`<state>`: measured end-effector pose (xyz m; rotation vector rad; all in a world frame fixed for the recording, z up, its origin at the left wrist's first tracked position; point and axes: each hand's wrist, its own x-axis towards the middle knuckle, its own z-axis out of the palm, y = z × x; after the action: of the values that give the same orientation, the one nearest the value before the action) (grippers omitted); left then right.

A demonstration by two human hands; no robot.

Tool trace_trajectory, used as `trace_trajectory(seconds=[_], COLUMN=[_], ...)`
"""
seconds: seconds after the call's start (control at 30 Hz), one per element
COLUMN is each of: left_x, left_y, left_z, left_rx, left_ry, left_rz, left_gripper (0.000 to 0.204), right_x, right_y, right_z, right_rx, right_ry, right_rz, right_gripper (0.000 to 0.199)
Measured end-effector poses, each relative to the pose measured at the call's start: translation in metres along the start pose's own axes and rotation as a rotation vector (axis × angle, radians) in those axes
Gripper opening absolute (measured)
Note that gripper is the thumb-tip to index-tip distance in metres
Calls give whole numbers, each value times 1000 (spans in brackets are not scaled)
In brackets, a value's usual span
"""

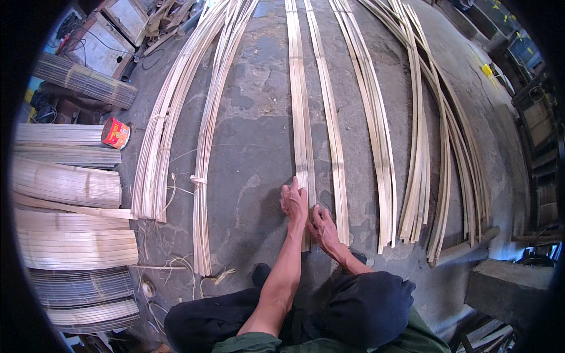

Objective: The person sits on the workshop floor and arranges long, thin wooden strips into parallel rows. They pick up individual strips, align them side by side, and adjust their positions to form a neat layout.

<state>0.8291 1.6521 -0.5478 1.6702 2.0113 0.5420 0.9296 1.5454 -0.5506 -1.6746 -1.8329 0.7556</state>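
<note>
I crouch over a narrow row of long, pale bamboo strips point(298, 106) lying lengthwise on the floor. My left hand point(293, 202) is on their near part, fingers curled over the strips' left side and thumb on top. Slightly nearer and to the right, my right hand point(323, 227) bends its fingers at the right edge of the same strips, which pass between the two hands. Just right of that hand lies another thin group of strips point(333, 141). The strips' near ends are partly covered by my forearms and hands.
Tied strip bundles point(203, 176) lie left on the concrete floor point(253, 141); more loose strips point(376, 147) fan out right. Stacked slat panels point(76, 247) and a red tin point(116, 133) line the left side. A round pole point(468, 248) and concrete block point(506, 288) stand right.
</note>
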Motion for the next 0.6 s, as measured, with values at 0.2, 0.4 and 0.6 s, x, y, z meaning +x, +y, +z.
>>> trace_trajectory(seconds=[0.2, 0.4, 0.6], left_x=[2, 0, -23], left_y=[-5, -1, 46], left_z=[1, 3, 8], left_rx=[-49, -21, -33], left_ry=[29, 143, 139], left_rz=[28, 29, 203], left_gripper=[53, 54, 51], right_x=[9, 3, -27], right_y=[-5, -15, 53], right_z=[-11, -35, -109], right_rx=[3, 34, 413], right_ry=[-24, 29, 531], right_rz=[27, 60, 577], right_gripper=[67, 57, 45])
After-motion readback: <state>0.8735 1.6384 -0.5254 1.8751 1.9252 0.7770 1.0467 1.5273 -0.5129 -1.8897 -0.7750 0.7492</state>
